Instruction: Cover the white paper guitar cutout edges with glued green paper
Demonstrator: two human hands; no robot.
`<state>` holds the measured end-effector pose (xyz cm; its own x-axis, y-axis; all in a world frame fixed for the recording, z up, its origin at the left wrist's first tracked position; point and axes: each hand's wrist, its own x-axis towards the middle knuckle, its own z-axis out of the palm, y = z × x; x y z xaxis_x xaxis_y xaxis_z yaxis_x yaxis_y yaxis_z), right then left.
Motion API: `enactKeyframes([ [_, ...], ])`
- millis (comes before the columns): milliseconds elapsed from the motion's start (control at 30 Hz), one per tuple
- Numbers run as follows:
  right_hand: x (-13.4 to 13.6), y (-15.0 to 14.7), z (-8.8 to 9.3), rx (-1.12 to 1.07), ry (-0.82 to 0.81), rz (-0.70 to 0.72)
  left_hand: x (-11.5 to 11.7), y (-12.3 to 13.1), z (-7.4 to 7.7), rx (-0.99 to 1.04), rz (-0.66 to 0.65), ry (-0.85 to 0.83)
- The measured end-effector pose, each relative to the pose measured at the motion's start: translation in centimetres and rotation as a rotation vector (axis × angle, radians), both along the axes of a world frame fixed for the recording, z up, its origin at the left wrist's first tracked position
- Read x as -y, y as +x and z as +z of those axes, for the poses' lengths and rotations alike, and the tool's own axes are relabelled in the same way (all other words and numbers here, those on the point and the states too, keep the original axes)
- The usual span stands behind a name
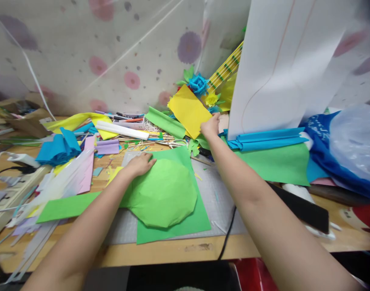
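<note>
In the head view my left hand [140, 165] lies with fingers stretched out on the upper left edge of a light green rounded paper shape [167, 196]. A long green strip [68, 207] reaches left from that shape, partly hidden by my left forearm. Underneath is a darker green paper sheet [201, 220], resting on a grey cutting mat [121, 234]. Farther back, my right hand [211, 124] pinches the lower right corner of a yellow paper sheet [188, 108]. The yellow sheet is tilted up in front of a blue paper flower [198, 83].
Scissors [173, 143] lie among sticks and paper scraps. Blue crepe paper [59, 147] and a power strip [12, 194] are at left. A tall white sheet [272, 68] stands behind blue rolled paper [266, 139] at right, with a black phone-like slab [306, 206] nearer the edge.
</note>
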<state>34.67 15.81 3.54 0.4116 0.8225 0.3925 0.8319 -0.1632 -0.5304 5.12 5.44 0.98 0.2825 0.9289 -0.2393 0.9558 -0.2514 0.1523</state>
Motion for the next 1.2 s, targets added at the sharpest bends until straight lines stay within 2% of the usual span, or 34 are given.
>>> enactKeyframes([
  [100,0.5,-1.4,-0.6,-0.13,0.076,-0.097,-0.1,0.0,0.5,-0.027,-0.019,-0.01],
  [300,1.9,-3.8,-0.5,-0.104,0.187,0.091,0.0,0.0,0.8,-0.03,-0.027,-0.009],
  [500,2.6,-4.7,-0.6,-0.049,0.151,0.27,-0.4,-0.2,1.4,-0.009,-0.042,-0.051],
  [600,2.9,-5.4,-0.8,-0.015,0.119,0.307,-1.6,-0.7,2.3,0.029,-0.006,-0.046],
  [733,3.1,-6.2,-1.2,-0.014,0.122,0.373,-4.3,-2.0,3.5,0.066,0.154,0.173],
  [833,3.3,-6.3,-1.8,-0.023,0.131,0.414,-6.5,-3.4,4.0,0.04,0.241,0.259],
  [967,4.1,-6.4,-2.1,0.001,0.125,0.477,-8.5,-4.8,3.6,0.016,0.232,0.326],
  [1200,5.2,-7.6,-1.9,-0.03,0.045,0.523,-9.6,-5.0,1.5,-0.047,0.039,0.334],
])
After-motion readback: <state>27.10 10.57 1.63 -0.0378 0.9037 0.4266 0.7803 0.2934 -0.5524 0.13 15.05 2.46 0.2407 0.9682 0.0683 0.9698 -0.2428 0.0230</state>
